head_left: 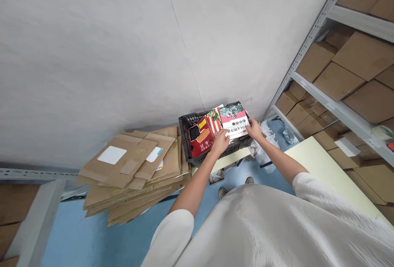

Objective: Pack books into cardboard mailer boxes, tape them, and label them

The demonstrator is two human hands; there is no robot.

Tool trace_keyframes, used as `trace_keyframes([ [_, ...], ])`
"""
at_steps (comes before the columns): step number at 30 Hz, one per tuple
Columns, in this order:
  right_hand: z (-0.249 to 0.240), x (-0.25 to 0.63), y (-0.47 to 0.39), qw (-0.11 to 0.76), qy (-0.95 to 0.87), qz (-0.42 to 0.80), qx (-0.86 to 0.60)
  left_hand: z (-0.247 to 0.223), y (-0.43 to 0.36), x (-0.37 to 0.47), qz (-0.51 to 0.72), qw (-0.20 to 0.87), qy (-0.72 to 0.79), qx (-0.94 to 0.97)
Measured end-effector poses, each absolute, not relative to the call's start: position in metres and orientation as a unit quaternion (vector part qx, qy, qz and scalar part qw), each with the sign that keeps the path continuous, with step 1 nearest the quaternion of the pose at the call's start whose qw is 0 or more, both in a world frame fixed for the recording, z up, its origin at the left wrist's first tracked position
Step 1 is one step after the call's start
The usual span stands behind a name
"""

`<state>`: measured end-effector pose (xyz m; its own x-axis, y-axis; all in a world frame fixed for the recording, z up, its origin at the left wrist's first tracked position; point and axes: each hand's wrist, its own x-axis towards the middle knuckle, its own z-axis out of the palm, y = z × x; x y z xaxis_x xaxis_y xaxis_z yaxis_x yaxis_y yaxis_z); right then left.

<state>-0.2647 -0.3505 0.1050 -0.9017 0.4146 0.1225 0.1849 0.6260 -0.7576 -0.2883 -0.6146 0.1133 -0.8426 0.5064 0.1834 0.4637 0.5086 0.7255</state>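
Note:
A black plastic crate (193, 161) stands against the wall with several books in it. On top at the right is a book with a white, pink and green cover (234, 120). My left hand (219, 143) is closed on its near left corner, the thumb over the cover. At the near right corner, my right hand (254, 130) grips the same book, its fingers partly hidden by the edge. Left of it lie a red book (201, 143) with a yellow and black pattern and a book with red and white stripes (216, 122).
Flattened cardboard boxes (123, 164) are piled left of the crate. A pale tabletop (320, 168) is at the right, beside shelves (347, 104) full of cartons. Crumpled white plastic (266, 148) hangs near the crate. Another shelf post (51, 217) stands at lower left.

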Motion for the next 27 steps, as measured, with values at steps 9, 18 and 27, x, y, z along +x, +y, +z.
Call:
trace_keyframes([
  [9, 0.125, -0.252, -0.34, 0.15, -0.779, 0.565, -0.226, 0.122, -0.611, -0.283, 0.399, 0.058, 0.857, 0.32],
  [18, 0.142, -0.156, -0.28, 0.195, -0.731, 0.592, -0.278, 0.132, -0.548, -0.254, 0.387, 0.102, 0.817, 0.415],
  [27, 0.136, -0.041, -0.186, 0.26, -0.682, 0.58, -0.362, 0.131, -0.442, -0.206, 0.355, 0.123, 0.782, 0.497],
])
